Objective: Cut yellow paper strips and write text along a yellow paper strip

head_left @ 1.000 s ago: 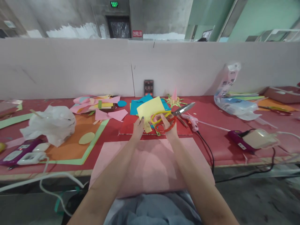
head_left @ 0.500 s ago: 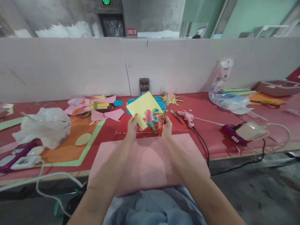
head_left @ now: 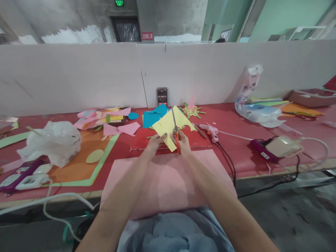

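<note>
Here's the yellow sheet (head_left: 168,126) blocking part of the red board (head_left: 199,141) beneath, scissors (head_left: 176,130) masking a strip of that sheet; no making out the inside of the white bag (head_left: 54,141), the dark device (head_left: 162,96) is all blurred squares, and the right edge slices off the reddish box (head_left: 306,99)

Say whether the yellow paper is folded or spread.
Spread: the yellow paper shows a broad, flat face, with the scissors in front of it.

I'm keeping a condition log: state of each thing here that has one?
Yellow paper: held in left hand, notched at one edge.
Scissors: held in right hand, blade opening unclear.
Pink glue gun: lying down, glue stick protruding.
Exit sign: lit green.
White plastic bag: crumpled.
Pink paper cone: upright.
Blue paper disc: lying flat.
</note>
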`<move>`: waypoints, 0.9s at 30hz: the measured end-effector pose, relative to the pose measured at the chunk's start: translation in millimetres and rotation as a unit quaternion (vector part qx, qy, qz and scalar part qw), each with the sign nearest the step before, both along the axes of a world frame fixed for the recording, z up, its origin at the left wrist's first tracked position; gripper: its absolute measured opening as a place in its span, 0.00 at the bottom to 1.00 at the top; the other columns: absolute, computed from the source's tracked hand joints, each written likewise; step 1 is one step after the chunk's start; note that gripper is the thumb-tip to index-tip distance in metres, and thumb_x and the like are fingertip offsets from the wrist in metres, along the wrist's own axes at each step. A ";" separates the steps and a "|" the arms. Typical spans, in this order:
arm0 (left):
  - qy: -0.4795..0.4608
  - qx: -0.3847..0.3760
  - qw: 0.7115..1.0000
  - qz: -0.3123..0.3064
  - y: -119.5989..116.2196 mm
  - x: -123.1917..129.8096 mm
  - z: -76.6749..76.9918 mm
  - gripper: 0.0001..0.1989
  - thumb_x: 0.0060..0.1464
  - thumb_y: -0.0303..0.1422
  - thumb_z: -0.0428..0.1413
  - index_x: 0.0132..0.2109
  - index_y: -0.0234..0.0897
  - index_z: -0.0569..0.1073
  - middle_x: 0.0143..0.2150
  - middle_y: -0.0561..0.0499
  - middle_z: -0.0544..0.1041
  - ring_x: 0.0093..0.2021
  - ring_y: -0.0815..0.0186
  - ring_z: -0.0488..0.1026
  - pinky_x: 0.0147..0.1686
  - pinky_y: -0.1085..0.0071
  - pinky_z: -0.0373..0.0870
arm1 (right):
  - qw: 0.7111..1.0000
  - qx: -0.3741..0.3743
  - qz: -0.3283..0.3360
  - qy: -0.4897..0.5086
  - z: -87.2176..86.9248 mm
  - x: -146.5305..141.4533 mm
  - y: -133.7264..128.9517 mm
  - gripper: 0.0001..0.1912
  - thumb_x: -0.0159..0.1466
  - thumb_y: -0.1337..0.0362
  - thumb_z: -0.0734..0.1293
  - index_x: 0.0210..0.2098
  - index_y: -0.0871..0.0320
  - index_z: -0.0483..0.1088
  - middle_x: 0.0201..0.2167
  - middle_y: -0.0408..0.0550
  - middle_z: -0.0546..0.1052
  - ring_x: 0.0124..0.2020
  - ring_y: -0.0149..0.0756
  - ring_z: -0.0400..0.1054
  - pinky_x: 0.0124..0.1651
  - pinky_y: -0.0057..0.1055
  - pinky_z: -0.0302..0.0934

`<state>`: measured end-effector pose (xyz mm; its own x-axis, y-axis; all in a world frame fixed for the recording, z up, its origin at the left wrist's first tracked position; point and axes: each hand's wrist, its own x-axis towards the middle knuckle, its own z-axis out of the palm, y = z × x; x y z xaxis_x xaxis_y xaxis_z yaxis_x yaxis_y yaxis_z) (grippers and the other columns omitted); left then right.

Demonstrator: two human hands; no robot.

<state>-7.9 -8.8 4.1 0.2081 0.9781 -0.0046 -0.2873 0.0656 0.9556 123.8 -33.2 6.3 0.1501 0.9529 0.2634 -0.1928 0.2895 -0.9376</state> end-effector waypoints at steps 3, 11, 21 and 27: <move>0.069 0.016 0.997 0.009 -1.5 2.5 -1.1 0.23 0.35 0.44 0.66 0.37 0.32 0.77 0.36 0.45 0.80 0.35 0.60 0.75 0.36 0.65 0.70 | 1.000 0.000 -0.024 -0.013 -0.4 2.0 0.5 0.20 0.45 0.53 0.74 0.27 0.57 0.62 0.20 0.37 0.63 0.23 0.26 0.59 0.26 0.24 0.57; 0.111 0.070 0.991 0.019 -2.0 3.3 1.5 0.16 0.35 0.38 0.67 0.32 0.34 0.78 0.32 0.48 0.80 0.33 0.61 0.75 0.33 0.69 0.70 | 0.998 -0.018 -0.061 -0.008 1.1 6.9 -2.2 0.21 0.45 0.51 0.73 0.28 0.57 0.63 0.19 0.36 0.64 0.21 0.26 0.57 0.24 0.25 0.54; 0.096 0.090 0.977 0.169 5.7 -9.1 4.5 0.16 0.46 0.44 0.60 0.25 0.35 0.72 0.21 0.54 0.71 0.22 0.72 0.68 0.25 0.77 0.67 | 0.997 -0.036 -0.055 0.031 -5.3 6.9 3.1 0.22 0.45 0.51 0.74 0.29 0.56 0.62 0.19 0.36 0.65 0.19 0.27 0.58 0.23 0.26 0.54; 0.092 0.153 0.969 0.170 6.4 -10.8 7.2 0.21 0.47 0.37 0.60 0.49 0.40 0.72 0.36 0.52 0.76 0.28 0.72 0.72 0.28 0.77 0.70 | 0.997 -0.032 -0.051 0.043 -3.5 7.1 1.1 0.20 0.46 0.53 0.73 0.29 0.55 0.62 0.17 0.34 0.61 0.17 0.25 0.54 0.20 0.26 0.50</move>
<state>-18.7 -2.3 11.3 -0.1036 0.9511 0.2909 -0.0644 -0.2983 0.9523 130.9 -32.1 2.9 0.2673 0.9458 0.1846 -0.2450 0.2520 -0.9362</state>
